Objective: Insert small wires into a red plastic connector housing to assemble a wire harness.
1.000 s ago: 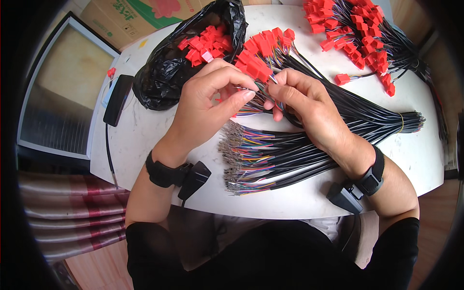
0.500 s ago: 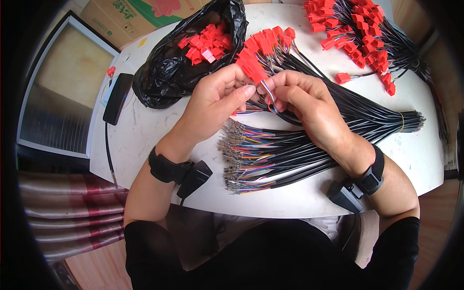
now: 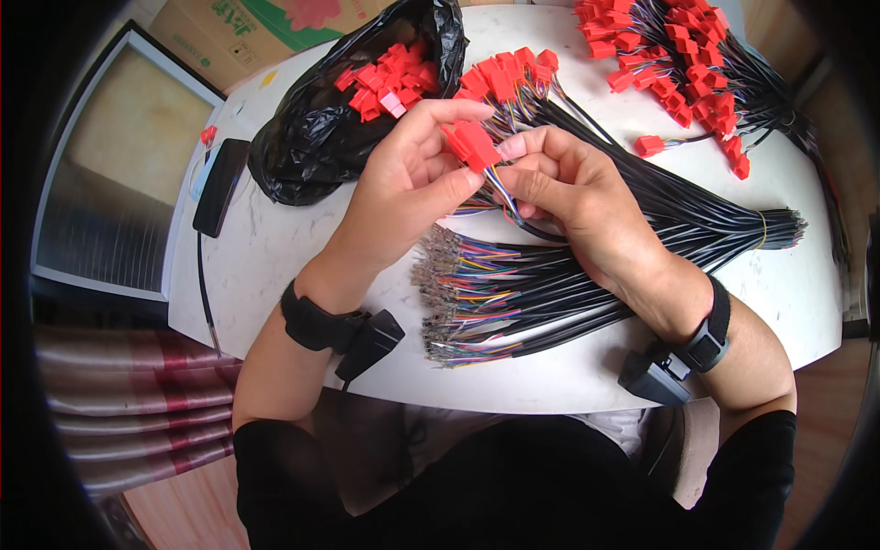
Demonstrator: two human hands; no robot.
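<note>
Head: red connector [image 3: 471, 147] between fingers [image 3: 449, 191]

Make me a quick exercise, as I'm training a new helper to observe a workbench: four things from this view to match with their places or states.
Things
1. Left hand
2. Black plastic bag
3. Thin band
4. Black rectangular device

Places or states
A. Wrapped around black cables
B. Lying at the left side of the white table
C. Holding a red connector with coloured wires
D. Open, with a heap of red connectors inside

Pairs: 1-C, 2-D, 3-A, 4-B
</note>
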